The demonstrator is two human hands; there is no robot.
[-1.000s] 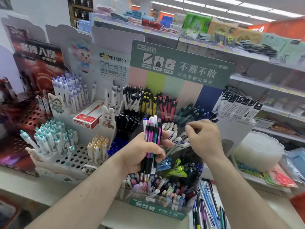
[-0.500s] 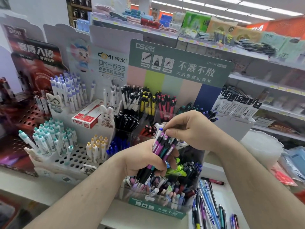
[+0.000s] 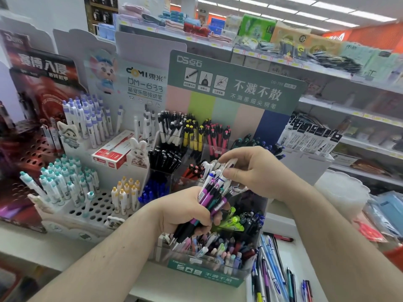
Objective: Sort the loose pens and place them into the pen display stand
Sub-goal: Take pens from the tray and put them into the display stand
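Note:
My left hand (image 3: pixel 187 212) grips a bundle of pens (image 3: pixel 214 198) with purple, teal and black barrels, tilted to the right in front of the pen display stand (image 3: pixel 206 274). My right hand (image 3: pixel 257 173) reaches over the bundle's upper end, and its thumb and fingers pinch the white top of one pen (image 3: pixel 227 167). The stand has a green header (image 3: pixel 235 88) and clear compartments with black, yellow, red, blue and pastel pens. More loose pens (image 3: pixel 272 271) lie flat on the shelf to the stand's right.
A white peg-hole pen rack (image 3: pixel 93 211) with teal, purple and yellow-capped pens stands left of the stand, a red box (image 3: pixel 111 154) on it. Packaged refills (image 3: pixel 311 138) hang at the right. Shop shelves (image 3: pixel 359 110) run behind.
The bundle in my left hand has tilted from upright to the right. My right hand came over its upper end and now pinches one pen there.

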